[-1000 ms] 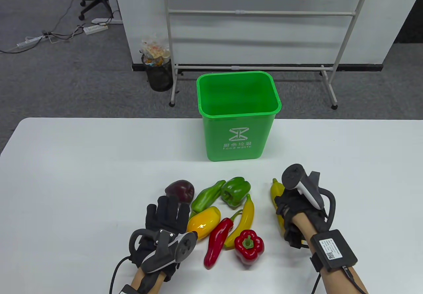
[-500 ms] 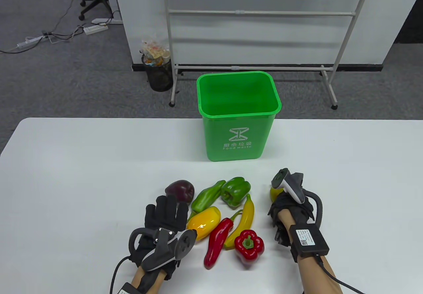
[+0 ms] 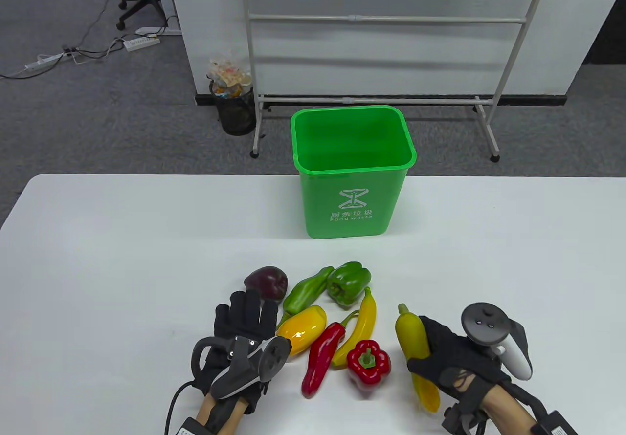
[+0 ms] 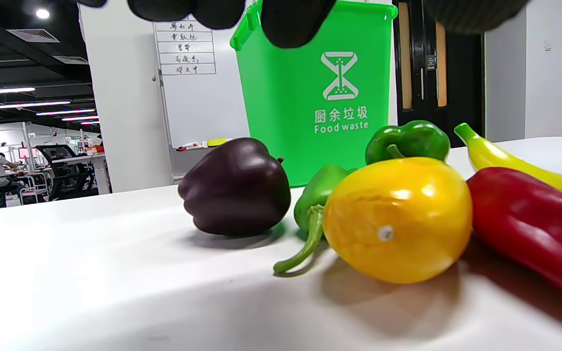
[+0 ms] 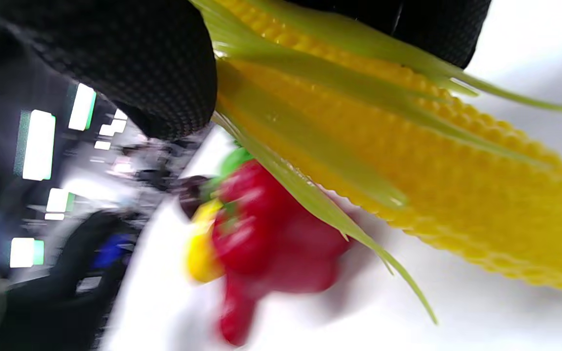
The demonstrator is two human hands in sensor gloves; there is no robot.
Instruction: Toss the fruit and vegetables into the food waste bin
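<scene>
A green food waste bin (image 3: 352, 181) stands open at the table's far middle; it also shows in the left wrist view (image 4: 310, 92). My right hand (image 3: 452, 354) grips a yellow corn cob (image 3: 413, 339) near the front right; the cob fills the right wrist view (image 5: 388, 141). My left hand (image 3: 244, 327) lies flat with fingers spread, holding nothing, beside a purple pepper (image 3: 266, 282) and a yellow pepper (image 3: 301, 328). Between the hands lie a green chili (image 3: 305, 294), a green bell pepper (image 3: 348, 282), a banana (image 3: 363, 320), a red chili (image 3: 322, 357) and a red bell pepper (image 3: 368, 361).
The white table (image 3: 122, 259) stretches left and right of the pile. Beyond its far edge stand a whiteboard frame (image 3: 381, 97) and a black mesh waste basket (image 3: 235, 107) on grey carpet.
My right hand turned over and pulled back toward the front right with the corn cob in its grip. The left hand and the pile have not moved.
</scene>
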